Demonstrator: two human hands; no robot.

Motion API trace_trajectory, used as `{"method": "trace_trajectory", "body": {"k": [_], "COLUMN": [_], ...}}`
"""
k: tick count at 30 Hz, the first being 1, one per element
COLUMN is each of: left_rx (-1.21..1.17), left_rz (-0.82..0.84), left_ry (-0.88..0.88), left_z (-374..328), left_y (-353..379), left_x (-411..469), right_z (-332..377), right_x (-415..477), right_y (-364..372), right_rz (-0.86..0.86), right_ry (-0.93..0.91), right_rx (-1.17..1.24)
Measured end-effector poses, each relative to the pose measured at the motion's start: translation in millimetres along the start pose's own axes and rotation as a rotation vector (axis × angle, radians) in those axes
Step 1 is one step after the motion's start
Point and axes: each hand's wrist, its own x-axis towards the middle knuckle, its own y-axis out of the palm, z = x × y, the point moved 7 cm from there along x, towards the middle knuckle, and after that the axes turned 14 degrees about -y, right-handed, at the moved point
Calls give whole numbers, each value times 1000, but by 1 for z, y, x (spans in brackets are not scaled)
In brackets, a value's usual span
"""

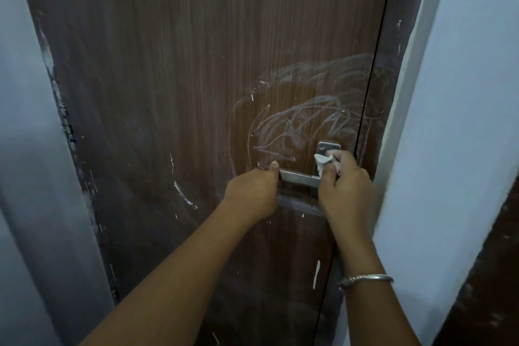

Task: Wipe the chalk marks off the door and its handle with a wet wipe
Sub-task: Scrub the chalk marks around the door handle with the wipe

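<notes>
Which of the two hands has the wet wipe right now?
The right hand, the one with the bangle on its wrist, pinches the bunched white wipe against the handle's metal plate. The left hand only grips the lever's free end.

The scene is dim, with soft, even light and no hard shadows. The brown door reads brightest through its centre and darkens toward the upper left. Wide-angle distortion bows the door edges and the pale walls outward at both sides. The lower corners are soft and blurred. A faint sheen shows on the metal handle.
</notes>
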Motion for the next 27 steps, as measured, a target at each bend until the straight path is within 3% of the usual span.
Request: {"method": "trace_trajectory", "body": {"k": [3, 7, 16, 23, 27], "left_rx": [-3, -12, 11, -4, -10], "left_rz": [29, 55, -52, -32, -39], "left_ry": [-8, -4, 91, 85, 74], "left_z": [4, 7, -5, -9, -6], "left_y": [5, 10, 26, 36, 33], "left_x": [-1, -5, -24, -25, -23], "right_z": [7, 8, -14, 4, 13], "right_x": [9, 13, 23, 39, 41], "right_y": [4, 24, 40, 56, 75], "right_rz": [-1, 127, 201, 360, 476], "right_ry": [-30, -60, 80, -140, -159], "right_rx": [48, 115, 298, 109, 97]}}
